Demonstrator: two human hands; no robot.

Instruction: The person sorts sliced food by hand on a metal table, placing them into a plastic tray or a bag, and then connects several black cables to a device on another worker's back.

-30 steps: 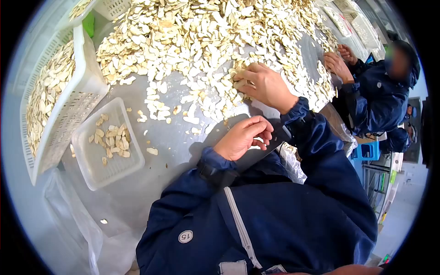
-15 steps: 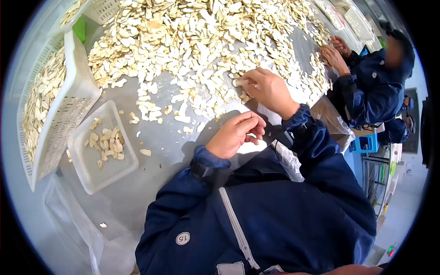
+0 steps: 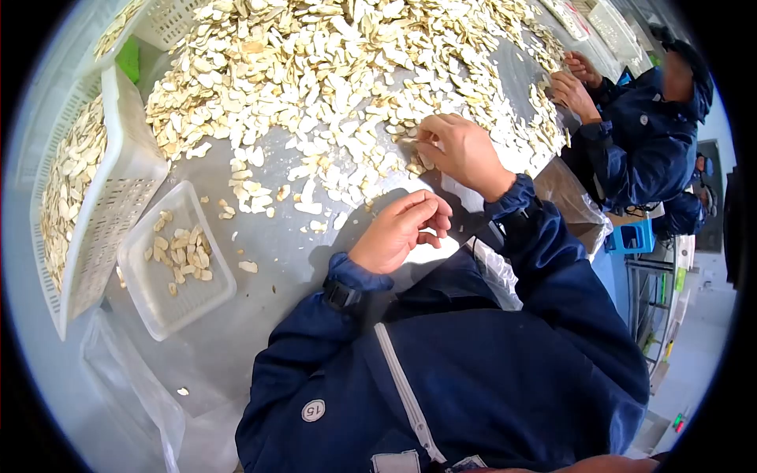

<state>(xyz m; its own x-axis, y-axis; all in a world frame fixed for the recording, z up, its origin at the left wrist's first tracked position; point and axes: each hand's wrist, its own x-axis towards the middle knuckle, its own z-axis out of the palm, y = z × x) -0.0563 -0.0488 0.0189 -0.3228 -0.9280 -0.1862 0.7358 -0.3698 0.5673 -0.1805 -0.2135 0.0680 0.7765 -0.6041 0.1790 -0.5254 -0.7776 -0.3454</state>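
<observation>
Pale dried slices (image 3: 315,71) lie in a broad heap across the metal table (image 3: 292,252). At the heap's near edge, my right hand (image 3: 465,154) is closed, thumb and fingertips pinched among the slices; whatever is between them is too small to make out. My left hand (image 3: 402,232) hovers nearer my body, to the left of the right one, its fingers curled together over something I cannot make out. A shallow white tray (image 3: 162,315) with several small slices stands at the left.
A tall white perforated basket (image 3: 118,197) full of slices is left of the tray. Behind it lies a green object (image 3: 128,59). Clear plastic (image 3: 126,386) hangs at the lower left. A co-worker (image 3: 639,142) handles slices at the right; a blue crate (image 3: 631,236) sits beyond.
The view has shifted slightly. My right hand's fingertips have drawn back a little and bent down at the heap's edge. My left hand stays nearly where it was, still curled.
</observation>
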